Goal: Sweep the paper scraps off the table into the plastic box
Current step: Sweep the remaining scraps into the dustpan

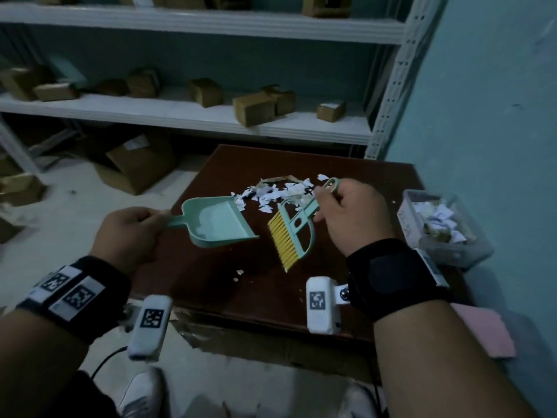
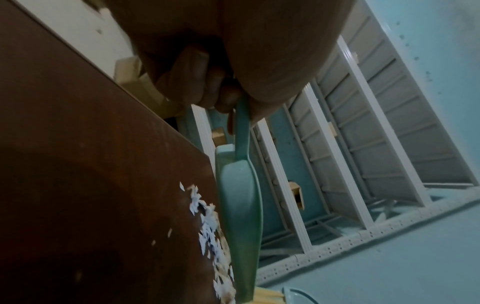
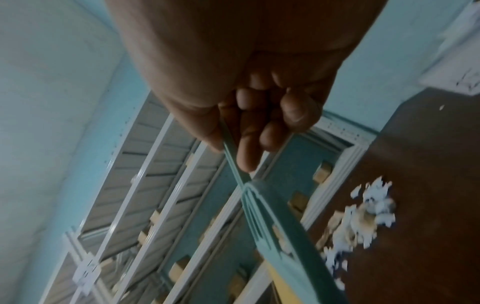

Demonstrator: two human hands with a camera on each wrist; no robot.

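Firmly gripped, left hand [image 1: 128,233] round dustpan [image 1: 215,223] handle, right hand [image 1: 351,214] round brush [image 1: 294,233]

The left hand [image 1: 126,233] covers the end of the dustpan [image 1: 215,221] handle. The right hand [image 1: 351,214] hides the middle of the brush [image 1: 297,229] handle. Behind the brush, part of the paper scraps [image 1: 277,194] is hidden. The wrist views are blurred; the brush bristles [image 3: 279,276] run off the bottom edge.
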